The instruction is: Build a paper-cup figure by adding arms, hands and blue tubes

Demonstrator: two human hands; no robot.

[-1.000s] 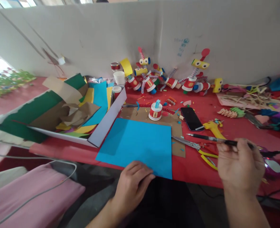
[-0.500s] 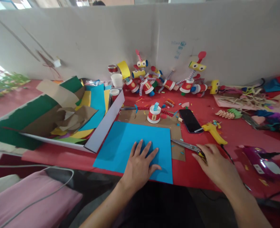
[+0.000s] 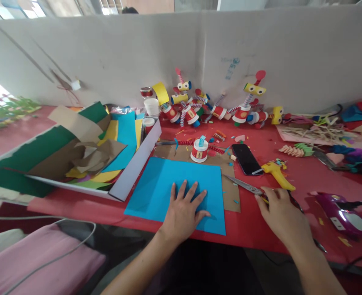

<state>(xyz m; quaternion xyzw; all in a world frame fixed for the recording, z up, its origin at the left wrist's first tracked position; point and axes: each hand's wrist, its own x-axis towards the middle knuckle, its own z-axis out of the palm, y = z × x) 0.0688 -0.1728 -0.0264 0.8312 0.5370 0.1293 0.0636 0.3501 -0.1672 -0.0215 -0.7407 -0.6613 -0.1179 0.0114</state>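
Note:
My left hand [image 3: 182,209] lies flat with spread fingers on a sheet of blue paper [image 3: 150,192] at the table's front edge. Under the sheet's far and right sides shows a piece of brown cardboard [image 3: 231,200]. To the right, my right hand [image 3: 282,213] has its fingers closed over the handles of a pair of scissors [image 3: 245,185], which rest on the table, blades pointing left toward the sheet. Its fingers partly hide the handles. Beyond the sheet stands an upturned red and white paper cup [image 3: 198,151] with red folded-paper arms and a blue folded strip on top.
An open box of coloured paper [image 3: 134,164] sits at left. Paper-cup figures [image 3: 190,112] line the back wall. A phone [image 3: 247,159], a yellow glue gun [image 3: 277,173] and a purple power strip [image 3: 340,213] with cords lie at right, near paper scraps [image 3: 322,131].
The blue sheet has shifted slightly right under my left hand. My right hand has moved a little right with the scissors, and their tips are now farther from the sheet's edge.

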